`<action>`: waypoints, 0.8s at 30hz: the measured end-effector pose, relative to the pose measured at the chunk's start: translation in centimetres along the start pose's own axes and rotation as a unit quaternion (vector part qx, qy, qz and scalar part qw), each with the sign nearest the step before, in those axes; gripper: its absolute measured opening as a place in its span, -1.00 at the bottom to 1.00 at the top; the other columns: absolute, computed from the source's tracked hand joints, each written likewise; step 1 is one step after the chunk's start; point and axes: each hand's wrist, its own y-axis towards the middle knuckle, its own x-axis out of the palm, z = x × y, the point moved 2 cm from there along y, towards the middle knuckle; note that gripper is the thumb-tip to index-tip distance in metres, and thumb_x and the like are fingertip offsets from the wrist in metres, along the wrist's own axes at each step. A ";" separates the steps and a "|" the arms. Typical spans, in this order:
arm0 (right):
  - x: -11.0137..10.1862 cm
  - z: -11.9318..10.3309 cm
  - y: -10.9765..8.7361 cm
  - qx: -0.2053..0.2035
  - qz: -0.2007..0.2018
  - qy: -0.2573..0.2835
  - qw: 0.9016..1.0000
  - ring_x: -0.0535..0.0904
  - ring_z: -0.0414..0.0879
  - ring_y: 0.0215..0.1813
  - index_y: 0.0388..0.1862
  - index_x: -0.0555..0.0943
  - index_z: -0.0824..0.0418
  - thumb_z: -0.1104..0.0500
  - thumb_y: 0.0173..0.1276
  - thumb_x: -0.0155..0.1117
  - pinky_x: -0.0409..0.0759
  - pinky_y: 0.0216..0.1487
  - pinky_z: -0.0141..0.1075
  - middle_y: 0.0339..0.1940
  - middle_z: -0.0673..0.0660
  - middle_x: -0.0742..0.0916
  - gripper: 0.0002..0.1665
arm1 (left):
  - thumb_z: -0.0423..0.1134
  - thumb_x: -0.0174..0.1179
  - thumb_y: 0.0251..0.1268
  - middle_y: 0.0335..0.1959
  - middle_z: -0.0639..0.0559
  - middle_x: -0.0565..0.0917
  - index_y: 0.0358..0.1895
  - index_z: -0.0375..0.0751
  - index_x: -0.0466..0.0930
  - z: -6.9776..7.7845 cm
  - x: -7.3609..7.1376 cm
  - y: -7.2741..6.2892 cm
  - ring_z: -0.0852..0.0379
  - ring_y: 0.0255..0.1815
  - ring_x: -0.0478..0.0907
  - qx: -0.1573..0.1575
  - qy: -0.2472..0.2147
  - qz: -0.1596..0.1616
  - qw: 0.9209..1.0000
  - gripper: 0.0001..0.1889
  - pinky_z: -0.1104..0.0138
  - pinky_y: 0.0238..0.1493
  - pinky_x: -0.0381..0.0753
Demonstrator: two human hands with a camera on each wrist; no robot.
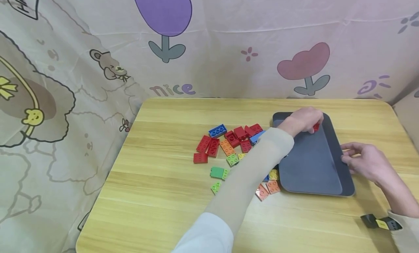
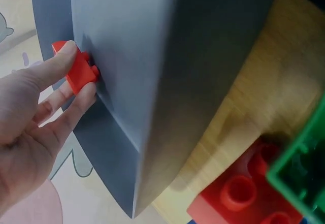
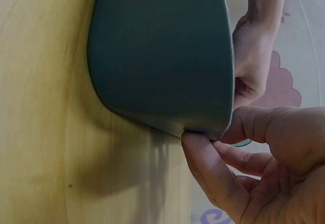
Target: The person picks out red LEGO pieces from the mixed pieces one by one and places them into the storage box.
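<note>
My left hand (image 1: 302, 119) reaches over the far end of a dark grey tray (image 1: 311, 169). It pinches a red toy building brick (image 2: 80, 71) between thumb and fingertips, studs facing the tray floor in the left wrist view. Whether the brick touches the floor, I cannot tell. At the tray's right side, my right hand (image 1: 368, 161) pinches the rim, thumb over the edge and fingers against the outer wall (image 3: 162, 56).
Loose red bricks (image 1: 203, 144), a blue brick (image 1: 217, 131), an orange brick (image 1: 227, 147) and green bricks (image 1: 217, 172) lie left of the tray. My left forearm (image 1: 248, 176) hides some of them. A printed cloth (image 1: 222, 45) hangs behind the wooden table (image 1: 147, 195).
</note>
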 end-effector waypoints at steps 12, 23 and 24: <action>0.0 -0.1 -0.1 0.000 -0.001 0.002 1.000 0.62 -0.42 -0.41 0.31 0.42 0.68 0.36 0.51 0.19 0.74 -0.44 -0.30 -0.10 0.53 0.71 -0.48 | -0.06 0.39 0.40 0.13 0.40 0.68 0.17 0.29 0.67 0.4 0.4 0.4 0.41 0.15 0.52 -0.005 0.002 0.000 1.000 -0.68 0.57 0.25 0.48; 0.0 -0.1 0.0 -0.003 0.002 -0.001 1.000 0.61 -0.45 -0.41 0.30 0.43 0.68 0.37 0.50 0.20 0.74 -0.45 -0.31 -0.12 0.50 0.72 -0.49 | -0.02 0.39 0.39 0.11 0.41 0.69 0.17 0.27 0.66 0.4 0.5 0.2 0.43 0.15 0.53 -0.001 0.011 0.009 1.000 -0.67 0.58 0.25 0.46; 0.0 -0.1 0.0 -0.003 0.001 0.000 1.000 0.61 -0.45 -0.41 0.31 0.43 0.68 0.36 0.50 0.20 0.74 -0.44 -0.31 -0.12 0.50 0.72 -0.49 | -0.02 0.39 0.39 0.13 0.42 0.69 0.18 0.28 0.65 0.4 0.5 0.2 0.43 0.16 0.54 -0.002 0.010 0.008 1.000 -0.66 0.59 0.26 0.46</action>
